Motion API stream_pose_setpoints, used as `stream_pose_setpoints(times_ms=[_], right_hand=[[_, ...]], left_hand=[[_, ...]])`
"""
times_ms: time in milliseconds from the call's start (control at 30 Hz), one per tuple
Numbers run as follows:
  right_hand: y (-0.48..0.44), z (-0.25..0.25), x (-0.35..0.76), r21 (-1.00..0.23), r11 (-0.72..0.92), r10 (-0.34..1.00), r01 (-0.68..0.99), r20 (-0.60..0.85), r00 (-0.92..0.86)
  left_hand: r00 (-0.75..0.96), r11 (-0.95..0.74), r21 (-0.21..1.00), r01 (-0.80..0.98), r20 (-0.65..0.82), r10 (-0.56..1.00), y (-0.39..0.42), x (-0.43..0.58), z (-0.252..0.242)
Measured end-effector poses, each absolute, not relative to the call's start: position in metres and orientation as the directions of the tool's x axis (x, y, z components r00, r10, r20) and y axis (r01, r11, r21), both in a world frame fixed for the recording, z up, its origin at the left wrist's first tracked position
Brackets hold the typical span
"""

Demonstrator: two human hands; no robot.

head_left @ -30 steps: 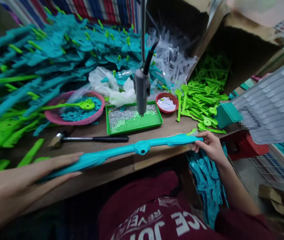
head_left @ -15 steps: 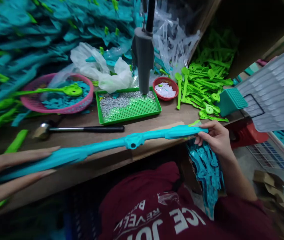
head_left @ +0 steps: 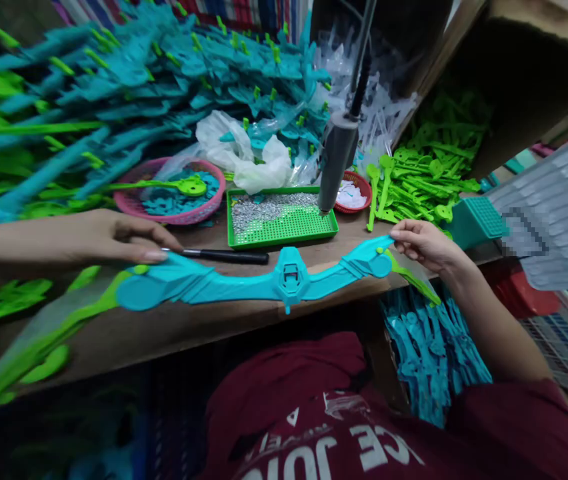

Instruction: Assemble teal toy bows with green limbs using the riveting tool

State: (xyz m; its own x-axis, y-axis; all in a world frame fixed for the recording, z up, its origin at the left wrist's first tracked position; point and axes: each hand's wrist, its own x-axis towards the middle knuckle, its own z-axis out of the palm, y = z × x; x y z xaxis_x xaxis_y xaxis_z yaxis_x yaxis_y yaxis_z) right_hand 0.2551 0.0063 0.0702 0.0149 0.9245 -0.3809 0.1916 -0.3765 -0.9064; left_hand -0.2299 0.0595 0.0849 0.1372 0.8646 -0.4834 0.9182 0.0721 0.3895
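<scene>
Two pinch grips are supporting a long, turquoise, bow-shaped plastic piece: the left hand is clamping its left end between thumb and fingers, the right hand is pinching its right tip. The piece is hovering over the front edge of the brown table, probably handling as light, smooth and fairly stiff. Holding both ends is likely serving best, leaving free the thin, bright green plastic arms extending from them.

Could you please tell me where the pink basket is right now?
In the head view, the pink basket sits on the workbench left of centre, beside the green tray and beyond the left hand.
</scene>
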Motion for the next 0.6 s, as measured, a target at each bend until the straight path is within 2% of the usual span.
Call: stream_pose_setpoints(times_ms=[67,100,233,433,600], right_hand=[[0.005,0.064,0.257,-0.891,-0.408,0.91,0.201,-0.415,0.005],[0.005,0.062,0.257,-0.887,-0.417,0.905,0.196,-0.425,0.006],[0.006,0.057,0.256,-0.887,-0.427,0.902,0.174,-0.433,0.005],[0.017,0.054,0.258,-0.886,-0.407,0.902,0.222,-0.428,-0.053],[0.032,0.055,0.264,-0.914,-0.347,0.931,0.209,-0.362,-0.042]], left_hand=[[0.235,0.204,0.507,0.838,-0.671,0.703,0.055,-0.232,0.078],[0.27,0.262,0.542,0.799,-0.712,0.648,0.053,-0.233,0.075],[0.298,0.352,0.594,0.723,-0.728,0.617,0.049,-0.238,0.067],[0.276,0.368,0.585,0.722,-0.732,0.623,0.048,-0.235,0.076],[0.243,0.281,0.573,0.77,-0.671,0.7,0.051,-0.226,0.105]])
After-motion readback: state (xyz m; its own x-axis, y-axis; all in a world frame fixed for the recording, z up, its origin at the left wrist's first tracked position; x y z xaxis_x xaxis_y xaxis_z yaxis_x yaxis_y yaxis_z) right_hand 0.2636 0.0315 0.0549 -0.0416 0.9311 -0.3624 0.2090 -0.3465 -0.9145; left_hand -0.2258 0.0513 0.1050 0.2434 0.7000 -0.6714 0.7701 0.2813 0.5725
